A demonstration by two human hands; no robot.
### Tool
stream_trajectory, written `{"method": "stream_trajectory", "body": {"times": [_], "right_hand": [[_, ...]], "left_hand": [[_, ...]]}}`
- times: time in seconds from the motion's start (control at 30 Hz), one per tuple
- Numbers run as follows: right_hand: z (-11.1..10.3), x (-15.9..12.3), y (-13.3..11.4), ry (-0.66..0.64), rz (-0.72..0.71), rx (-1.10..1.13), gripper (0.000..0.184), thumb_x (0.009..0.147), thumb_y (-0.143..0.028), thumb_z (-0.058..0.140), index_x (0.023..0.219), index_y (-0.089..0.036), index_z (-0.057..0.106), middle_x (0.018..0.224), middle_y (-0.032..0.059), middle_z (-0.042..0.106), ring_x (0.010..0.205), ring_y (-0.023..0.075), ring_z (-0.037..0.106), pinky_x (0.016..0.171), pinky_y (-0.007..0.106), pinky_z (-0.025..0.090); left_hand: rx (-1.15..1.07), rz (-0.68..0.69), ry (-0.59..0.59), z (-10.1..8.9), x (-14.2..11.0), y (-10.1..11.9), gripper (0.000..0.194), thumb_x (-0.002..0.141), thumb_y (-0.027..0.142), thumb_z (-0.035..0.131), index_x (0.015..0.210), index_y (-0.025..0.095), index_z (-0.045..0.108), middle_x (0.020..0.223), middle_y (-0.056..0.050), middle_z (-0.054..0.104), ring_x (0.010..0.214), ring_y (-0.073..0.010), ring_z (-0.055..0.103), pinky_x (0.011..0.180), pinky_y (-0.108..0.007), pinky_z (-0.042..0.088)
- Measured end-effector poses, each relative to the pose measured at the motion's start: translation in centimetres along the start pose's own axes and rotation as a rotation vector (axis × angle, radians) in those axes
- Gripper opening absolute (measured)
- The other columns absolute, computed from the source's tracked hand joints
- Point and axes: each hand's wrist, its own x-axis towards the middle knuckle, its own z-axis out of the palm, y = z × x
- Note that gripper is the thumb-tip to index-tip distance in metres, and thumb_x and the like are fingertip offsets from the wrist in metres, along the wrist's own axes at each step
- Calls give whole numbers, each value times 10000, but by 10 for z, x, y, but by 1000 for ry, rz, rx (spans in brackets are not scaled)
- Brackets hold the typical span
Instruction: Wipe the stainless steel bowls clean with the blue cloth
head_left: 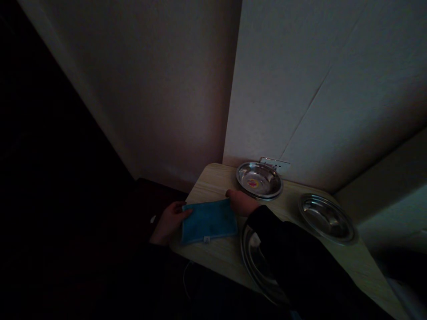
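A blue cloth (pixel 210 221) with a small white tag on its near edge is stretched out over the left end of the table. My left hand (pixel 170 222) pinches its left edge between thumb and fingers. At the upper right corner of the cloth, my right hand (pixel 243 203) is closed on it. Just beyond my right hand sits a round metal plate (pixel 262 180) with a coloured sticker inside. Under my right forearm lies another metal plate (pixel 251 249), partly hidden by the black sleeve.
A third metal dish (pixel 328 218) stands on the right part of the light wooden table (pixel 213 178). Behind the table, a wall socket (pixel 282 166) is set low in the pale wall (pixel 283 80). A thin cable (pixel 184 280) hangs below the front edge. The room is dim.
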Motion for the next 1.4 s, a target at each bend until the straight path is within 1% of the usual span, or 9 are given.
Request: {"method": "stream_trajectory", "body": {"times": [0.23,0.33,0.47,0.7,0.87,0.93,1.03,1.23,1.4], "right_hand": [[4,8,2,17,-10,-132,314,898,-324,552,1169,-166,536,1171,81,560,984,204,586,819,400,506],[5,5,1,46,-36,-164,317,899,-325,550,1170,-161,534,1169,83,561,979,203,588,817,402,507],[12,-2,0,42,-156,-188,311,902,-325,544,1169,-165,536,1172,81,561,981,203,586,821,406,505],[15,-5,6,62,-255,-147,302,902,-272,540,1185,-165,541,1219,103,552,1043,222,573,867,417,487],[-11,-36,17,186,-304,-26,461,857,-163,505,1317,-179,470,1342,125,501,1160,232,537,951,345,439],[-21,-58,28,242,-273,24,443,865,-197,486,1308,-173,485,1304,117,545,1150,227,549,957,341,429],[-28,-94,55,300,-160,91,392,879,-243,458,1253,-167,543,1137,107,659,1015,223,629,878,327,468],[-1,-158,120,384,152,224,371,890,-284,397,1147,-130,616,1013,134,696,920,247,654,812,350,480],[26,-179,134,291,213,422,318,875,-262,404,999,-137,669,828,75,715,698,182,668,584,256,507]], "left_hand": [[240,144,-4,7,15,-4,492,676,223,650,1141,94,552,1063,-159,653,964,-256,636,847,-407,496],[368,262,23,11,6,-5,598,643,206,674,1220,124,539,1301,-171,514,1229,-302,456,1034,-457,335],[794,469,-89,20,-9,-9,601,741,367,619,1301,181,502,1499,-153,272,1374,-321,216,1090,-490,207],[1080,484,-142,23,-13,-12,647,799,533,497,1351,199,450,1478,-190,303,1364,-368,232,1048,-623,142],[679,519,12,32,-29,11,547,835,497,451,1224,128,560,1304,-169,535,1211,-288,476,1016,-460,347],[619,476,-44,42,-43,22,521,865,494,391,1171,121,588,1110,-141,655,955,-228,629,867,-382,477],[442,303,-273,60,-68,29,500,825,479,476,1155,125,601,1107,-129,665,907,-217,644,818,-348,495],[103,16,-504,86,-108,19,588,801,457,526,1302,153,482,1197,-130,628,756,-190,674,661,-302,527],[-84,-58,-520,102,-116,15,549,760,411,602,1255,184,531,1232,-108,617,938,-245,661,728,-332,544]]}}
